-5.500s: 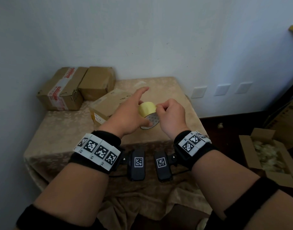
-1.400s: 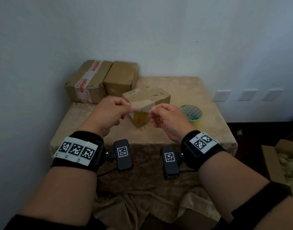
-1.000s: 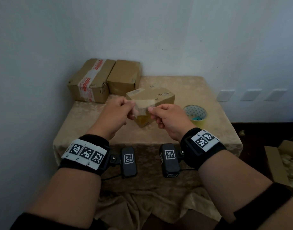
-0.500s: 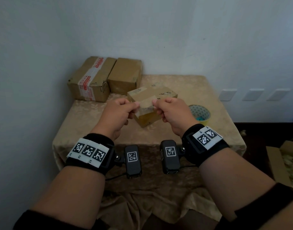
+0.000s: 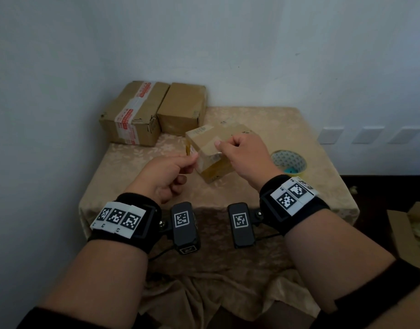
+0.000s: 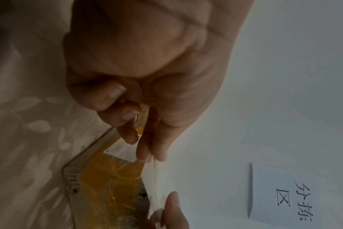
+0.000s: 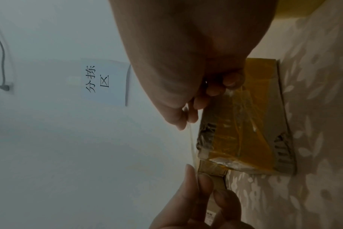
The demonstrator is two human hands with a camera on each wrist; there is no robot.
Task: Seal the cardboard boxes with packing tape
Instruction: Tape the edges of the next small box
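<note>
Both hands pinch a clear, glossy tape strip [image 5: 207, 151] taut: left hand [image 5: 167, 176] low, right hand [image 5: 245, 155] over the small cardboard box [image 5: 213, 148]. The box sits on the leaf-patterned beige tablecloth [image 5: 251, 193], near the round tape roll [image 5: 289, 162].

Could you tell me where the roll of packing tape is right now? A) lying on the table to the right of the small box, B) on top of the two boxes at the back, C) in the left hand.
A: the roll of packing tape lies flat on the table, right of the small box, while both hands pinch only a cut strip.
</note>
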